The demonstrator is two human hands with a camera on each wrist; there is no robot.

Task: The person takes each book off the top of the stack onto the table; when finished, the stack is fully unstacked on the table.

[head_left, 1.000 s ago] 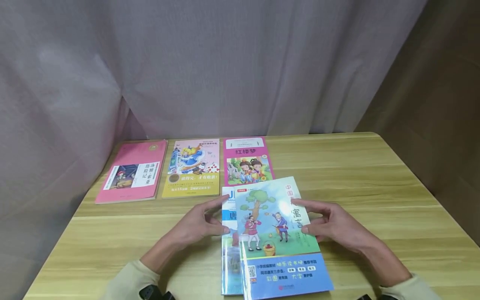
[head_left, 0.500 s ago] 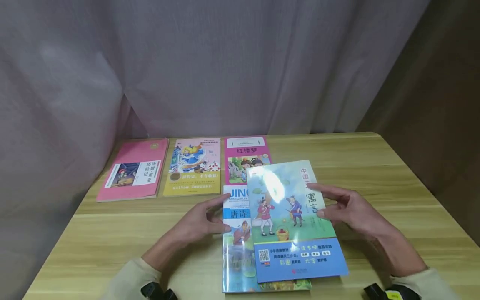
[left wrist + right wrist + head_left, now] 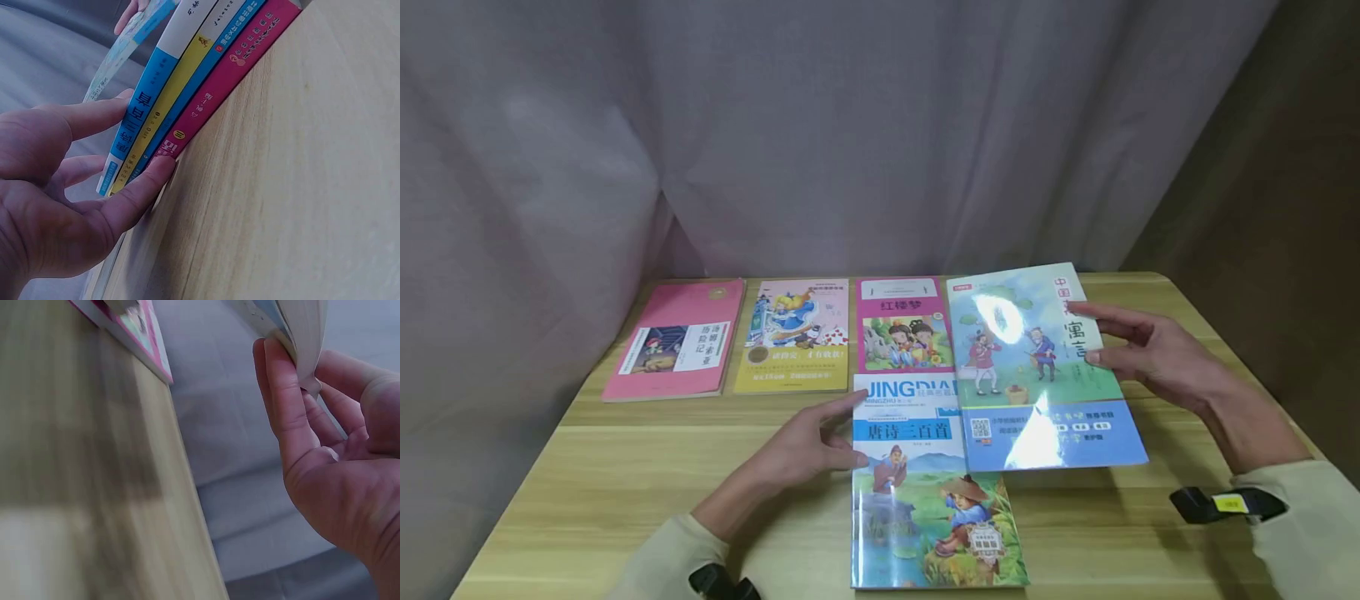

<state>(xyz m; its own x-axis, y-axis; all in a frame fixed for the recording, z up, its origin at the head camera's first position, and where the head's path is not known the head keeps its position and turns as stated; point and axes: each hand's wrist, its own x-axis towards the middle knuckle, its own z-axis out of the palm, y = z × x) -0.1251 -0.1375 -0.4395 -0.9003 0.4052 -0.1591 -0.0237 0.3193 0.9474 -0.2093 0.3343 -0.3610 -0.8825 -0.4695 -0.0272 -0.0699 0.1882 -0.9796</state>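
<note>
My right hand (image 3: 1165, 367) pinches a paperback book (image 3: 1030, 375) by its right edge. The book has a tree and two figures on its cover and a blue band below. It is tilted and lifted over the table, and in the right wrist view its page edges (image 3: 309, 337) show between thumb and fingers. My left hand (image 3: 805, 442) touches the left side of a stack of books, topped by a blue picture-covered book (image 3: 910, 508). In the left wrist view its extended fingers lie on the spines, the lowest being a pink spine (image 3: 231, 72).
Along the back of the wooden table (image 3: 700, 475) lie a pink book (image 3: 662, 383), a yellow-and-pink book (image 3: 793, 367) and a magenta book (image 3: 902, 304) in a row. The raised book overlaps the right edge of the magenta one in the head view. A grey curtain (image 3: 812, 142) hangs behind.
My right hand has lifted the tree-covered book off the stack and carried it right and toward the back, uncovering the blue book. My left hand has stayed by the stack.
</note>
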